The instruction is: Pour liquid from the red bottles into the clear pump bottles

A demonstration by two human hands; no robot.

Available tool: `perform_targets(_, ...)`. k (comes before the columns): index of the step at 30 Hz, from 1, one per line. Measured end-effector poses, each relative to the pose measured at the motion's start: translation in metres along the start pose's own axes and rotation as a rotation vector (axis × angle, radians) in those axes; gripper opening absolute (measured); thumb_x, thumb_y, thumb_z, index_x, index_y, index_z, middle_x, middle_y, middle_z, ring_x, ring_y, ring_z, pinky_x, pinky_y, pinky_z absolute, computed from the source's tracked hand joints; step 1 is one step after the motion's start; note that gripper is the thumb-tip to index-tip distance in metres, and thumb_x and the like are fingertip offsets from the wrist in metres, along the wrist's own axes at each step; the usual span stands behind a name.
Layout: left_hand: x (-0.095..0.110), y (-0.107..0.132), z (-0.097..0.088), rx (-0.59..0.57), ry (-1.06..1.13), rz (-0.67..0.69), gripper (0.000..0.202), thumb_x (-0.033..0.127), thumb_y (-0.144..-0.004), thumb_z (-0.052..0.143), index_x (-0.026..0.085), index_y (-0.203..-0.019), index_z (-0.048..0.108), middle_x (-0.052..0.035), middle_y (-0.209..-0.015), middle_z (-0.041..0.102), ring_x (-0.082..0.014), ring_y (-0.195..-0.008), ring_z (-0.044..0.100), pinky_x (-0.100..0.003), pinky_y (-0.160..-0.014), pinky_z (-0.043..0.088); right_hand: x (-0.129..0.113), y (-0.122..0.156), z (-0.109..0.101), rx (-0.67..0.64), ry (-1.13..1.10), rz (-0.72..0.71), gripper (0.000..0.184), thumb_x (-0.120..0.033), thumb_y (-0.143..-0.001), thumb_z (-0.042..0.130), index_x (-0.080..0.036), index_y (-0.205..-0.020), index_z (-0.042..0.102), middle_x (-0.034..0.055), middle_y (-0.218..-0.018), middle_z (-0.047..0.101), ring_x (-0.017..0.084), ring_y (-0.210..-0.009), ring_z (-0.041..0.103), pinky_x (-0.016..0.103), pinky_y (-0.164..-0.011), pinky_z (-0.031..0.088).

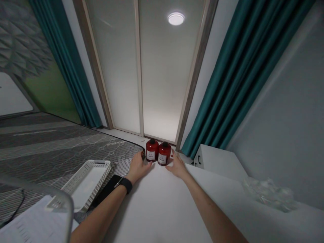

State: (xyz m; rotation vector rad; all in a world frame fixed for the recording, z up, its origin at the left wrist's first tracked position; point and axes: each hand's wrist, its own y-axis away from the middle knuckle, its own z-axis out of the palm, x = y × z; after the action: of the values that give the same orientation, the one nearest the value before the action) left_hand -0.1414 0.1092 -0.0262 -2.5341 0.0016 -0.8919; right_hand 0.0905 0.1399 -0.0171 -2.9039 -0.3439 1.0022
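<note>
Two small dark red bottles with black caps and white labels stand side by side at the far end of a white tabletop [162, 202]. My left hand [138, 167] lies just left of the left bottle [152, 151], fingers stretched toward it and touching or nearly touching its base. My right hand [177, 166] rests flat just right of the right bottle [164, 154], fingers extended beside it. Neither hand holds anything. A black watch [126, 184] is on my left wrist.
A white perforated plastic tray [86, 182] sits on a grey patterned mattress [50, 145] to the left. Papers [30, 222] lie at the lower left. Crumpled clear plastic [268, 192] lies at the right. A white box [217, 158], teal curtains [227, 84] and a frosted sliding door [152, 74] stand beyond.
</note>
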Motion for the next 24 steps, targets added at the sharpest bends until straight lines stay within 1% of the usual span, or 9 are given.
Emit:
perform_targets(3, 0.016, 0.008, -0.013, -0.009, -0.047, 0.08, 0.027, 0.032, -0.088, 0.058, 0.016, -0.109, 0.053, -0.0137, -0.11, 0.06, -0.0336, -0.109, 0.053, -0.049, -0.097, 0.04, 0.005, 0.013, -0.013, 0.021, 0.002, 0.045, 0.091, -0.023, -0.078, 0.069, -0.014, -0.155, 0.021, 0.0164, -0.137, 0.06, 0.03, -0.13, 0.054, 0.041, -0.107, 0.038)
perform_targets(4, 0.024, 0.011, -0.016, -0.035, -0.049, 0.128, 0.019, 0.029, -0.09, 0.054, 0.017, -0.104, 0.055, -0.0128, -0.105, 0.06, -0.0325, -0.107, 0.054, -0.048, -0.095, 0.04, 0.007, 0.018, -0.017, 0.028, 0.002, 0.053, 0.087, -0.023, -0.08, 0.067, -0.015, -0.155, 0.022, 0.0156, -0.136, 0.06, 0.029, -0.129, 0.054, 0.041, -0.107, 0.038)
perform_targets(6, 0.045, 0.019, -0.016, -0.112, -0.037, 0.238, 0.01, 0.025, -0.091, 0.05, 0.018, -0.094, 0.057, -0.0104, -0.098, 0.062, -0.0302, -0.101, 0.055, -0.045, -0.091, 0.042, 0.011, 0.032, -0.027, 0.043, 0.0, 0.06, 0.079, -0.023, -0.083, 0.063, -0.017, -0.153, 0.027, 0.0135, -0.133, 0.062, 0.027, -0.126, 0.057, 0.039, -0.106, 0.039)
perform_targets(10, 0.092, 0.04, 0.0, -0.284, 0.007, 0.445, 0.011, 0.02, -0.09, 0.05, 0.019, -0.089, 0.061, -0.0074, -0.092, 0.065, -0.0263, -0.093, 0.059, -0.038, -0.084, 0.044, 0.023, 0.069, -0.045, 0.072, -0.003, 0.076, 0.061, -0.022, -0.085, 0.062, -0.02, -0.143, 0.044, 0.0102, -0.122, 0.069, 0.025, -0.116, 0.063, 0.039, -0.102, 0.043)
perform_targets(13, 0.122, 0.059, 0.013, -0.387, 0.025, 0.545, 0.01, 0.019, -0.089, 0.052, 0.019, -0.09, 0.062, -0.0066, -0.091, 0.067, -0.0247, -0.093, 0.061, -0.036, -0.083, 0.043, 0.034, 0.103, -0.057, 0.092, -0.01, 0.082, 0.048, -0.02, -0.085, 0.062, -0.021, -0.132, 0.055, 0.008, -0.114, 0.072, 0.023, -0.112, 0.065, 0.037, -0.101, 0.044)
perform_targets(15, 0.137, 0.074, 0.017, -0.446, 0.026, 0.59, 0.01, 0.018, -0.089, 0.054, 0.019, -0.09, 0.063, -0.0058, -0.09, 0.068, -0.0241, -0.091, 0.061, -0.035, -0.082, 0.043, 0.041, 0.127, -0.065, 0.101, -0.019, 0.084, 0.042, -0.02, -0.085, 0.061, -0.021, -0.127, 0.059, 0.0067, -0.111, 0.073, 0.022, -0.109, 0.066, 0.035, -0.099, 0.045)
perform_targets(17, 0.147, 0.088, 0.017, -0.495, 0.021, 0.623, 0.009, 0.018, -0.088, 0.055, 0.02, -0.092, 0.063, -0.0051, -0.09, 0.068, -0.0236, -0.09, 0.062, -0.034, -0.08, 0.042, 0.047, 0.151, -0.07, 0.109, -0.03, 0.086, 0.039, -0.019, -0.085, 0.06, -0.021, -0.124, 0.061, 0.0063, -0.109, 0.073, 0.021, -0.107, 0.066, 0.034, -0.098, 0.045)
perform_targets(20, 0.156, 0.108, 0.013, -0.54, 0.011, 0.658, 0.01, 0.018, -0.088, 0.056, 0.02, -0.094, 0.063, -0.0046, -0.093, 0.069, -0.0231, -0.091, 0.062, -0.034, -0.081, 0.042, 0.052, 0.183, -0.074, 0.118, -0.044, 0.088, 0.037, -0.018, -0.085, 0.06, -0.021, -0.122, 0.062, 0.0063, -0.108, 0.073, 0.021, -0.106, 0.066, 0.035, -0.098, 0.045)
perform_targets(24, 0.163, 0.126, 0.003, -0.602, -0.054, 0.707, 0.013, 0.021, -0.089, 0.058, 0.022, -0.1, 0.063, -0.0048, -0.095, 0.069, -0.0238, -0.092, 0.062, -0.035, -0.082, 0.043, 0.05, 0.213, -0.076, 0.131, -0.053, 0.077, 0.037, -0.018, -0.084, 0.06, -0.022, -0.121, 0.063, 0.0061, -0.109, 0.073, 0.022, -0.107, 0.065, 0.037, -0.099, 0.044)
